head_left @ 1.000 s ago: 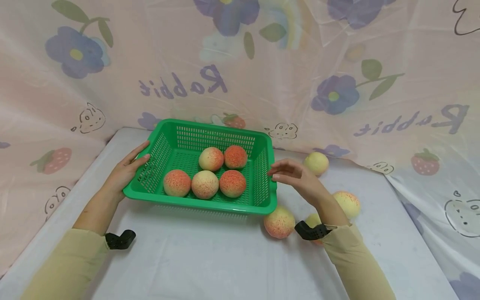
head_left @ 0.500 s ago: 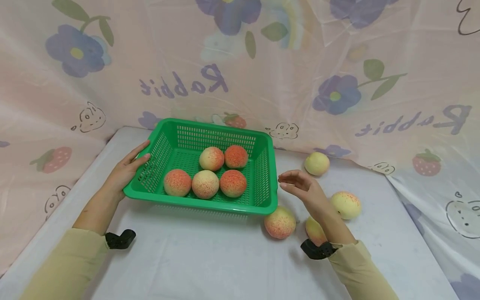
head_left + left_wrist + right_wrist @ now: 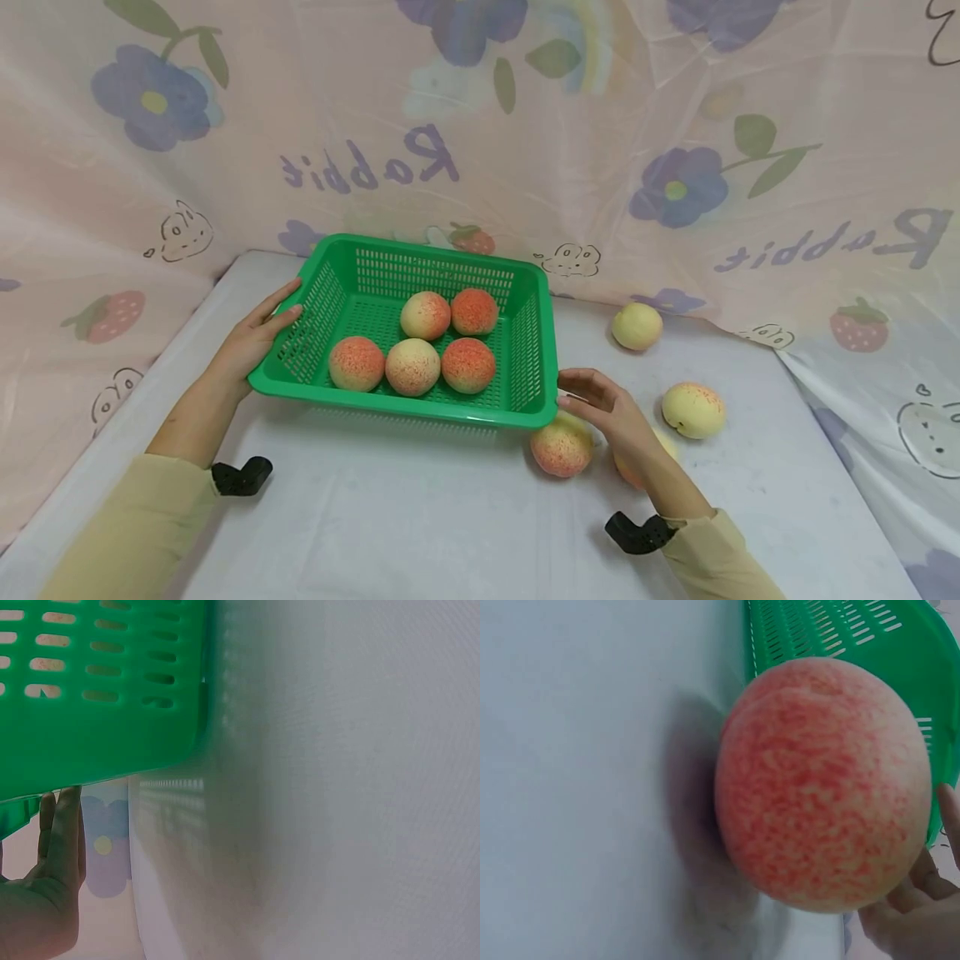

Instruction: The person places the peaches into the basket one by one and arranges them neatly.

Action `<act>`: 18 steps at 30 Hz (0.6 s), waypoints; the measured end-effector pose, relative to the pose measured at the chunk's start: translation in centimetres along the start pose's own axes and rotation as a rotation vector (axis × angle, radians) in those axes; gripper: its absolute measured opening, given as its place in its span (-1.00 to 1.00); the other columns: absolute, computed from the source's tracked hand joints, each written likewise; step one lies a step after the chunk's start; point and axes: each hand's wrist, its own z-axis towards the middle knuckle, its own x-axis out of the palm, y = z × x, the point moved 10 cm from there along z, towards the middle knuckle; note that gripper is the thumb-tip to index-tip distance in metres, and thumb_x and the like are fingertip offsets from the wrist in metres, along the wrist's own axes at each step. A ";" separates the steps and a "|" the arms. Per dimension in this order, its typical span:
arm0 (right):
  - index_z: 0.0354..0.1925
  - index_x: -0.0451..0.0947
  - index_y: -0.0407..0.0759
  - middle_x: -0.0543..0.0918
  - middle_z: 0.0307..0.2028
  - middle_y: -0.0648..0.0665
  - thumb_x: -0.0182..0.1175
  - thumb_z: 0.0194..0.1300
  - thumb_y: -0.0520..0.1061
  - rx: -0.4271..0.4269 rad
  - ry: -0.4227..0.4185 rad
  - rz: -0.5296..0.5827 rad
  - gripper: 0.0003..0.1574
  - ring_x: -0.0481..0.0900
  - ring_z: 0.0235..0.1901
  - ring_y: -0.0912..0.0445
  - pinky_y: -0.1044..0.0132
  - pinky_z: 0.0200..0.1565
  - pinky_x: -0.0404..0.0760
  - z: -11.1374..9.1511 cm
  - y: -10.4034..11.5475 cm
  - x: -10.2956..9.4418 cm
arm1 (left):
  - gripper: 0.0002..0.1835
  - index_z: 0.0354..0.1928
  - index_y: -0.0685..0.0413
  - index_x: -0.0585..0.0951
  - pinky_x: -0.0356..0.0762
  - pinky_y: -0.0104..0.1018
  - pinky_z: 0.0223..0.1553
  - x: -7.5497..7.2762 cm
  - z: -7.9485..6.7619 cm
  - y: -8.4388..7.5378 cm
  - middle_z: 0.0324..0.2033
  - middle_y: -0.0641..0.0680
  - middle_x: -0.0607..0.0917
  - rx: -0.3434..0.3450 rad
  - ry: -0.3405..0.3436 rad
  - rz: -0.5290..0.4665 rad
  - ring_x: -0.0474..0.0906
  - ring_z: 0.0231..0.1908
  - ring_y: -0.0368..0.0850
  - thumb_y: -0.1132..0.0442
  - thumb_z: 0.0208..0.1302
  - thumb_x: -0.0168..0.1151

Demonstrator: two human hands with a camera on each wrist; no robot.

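A green plastic basket (image 3: 405, 410) with slotted walls stands on the white-covered table, holding several red-speckled peaches (image 3: 412, 367). My left hand (image 3: 243, 346) grips its left rim, thumb on top; in the left wrist view, fingers (image 3: 64, 832) reach up beneath the rim. At the basket's right front corner is my right hand (image 3: 603, 408), fingers loosely bent with nothing between them. Just below its thumb lies a loose yellow-and-red peach (image 3: 561, 448), which fills much of the right wrist view. Another peach (image 3: 633, 471) is partly hidden under the right hand and wrist.
Two more yellowish peaches lie to the right: one farther back (image 3: 637, 326) and one beside the right forearm (image 3: 693, 410). A printed cloth (image 3: 510, 167) hangs behind the table and down its sides. Each wrist carries a black camera mount (image 3: 242, 477).
My right hand has moved away from the basket's right rim and forward toward me, down to the corner above the near peach. My left hand and the basket have stayed put.
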 end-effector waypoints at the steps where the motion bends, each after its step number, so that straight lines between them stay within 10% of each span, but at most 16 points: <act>1: 0.21 0.39 -0.07 0.45 0.25 -0.06 0.27 0.28 0.04 -0.001 0.003 -0.001 -0.41 0.28 0.33 0.04 0.00 0.35 0.19 -0.1 -0.1 0.0 | -0.35 0.45 -0.53 0.10 0.49 -0.60 -0.18 0.0 0.0 0.0 0.51 -0.04 -0.10 0.003 0.001 0.005 0.33 -0.01 -0.37 -0.07 0.38 0.09; 18: 0.25 0.38 -0.22 0.48 0.20 -0.16 0.27 0.25 -0.18 -0.113 0.188 -0.084 -0.39 0.45 0.14 0.27 0.50 0.12 0.42 -1.8 -1.0 1.6 | -0.35 0.45 -0.51 0.10 0.48 -0.60 -0.18 0.0 0.1 0.0 0.51 -0.07 -0.11 0.017 0.003 0.012 0.32 0.00 -0.36 -0.07 0.39 0.07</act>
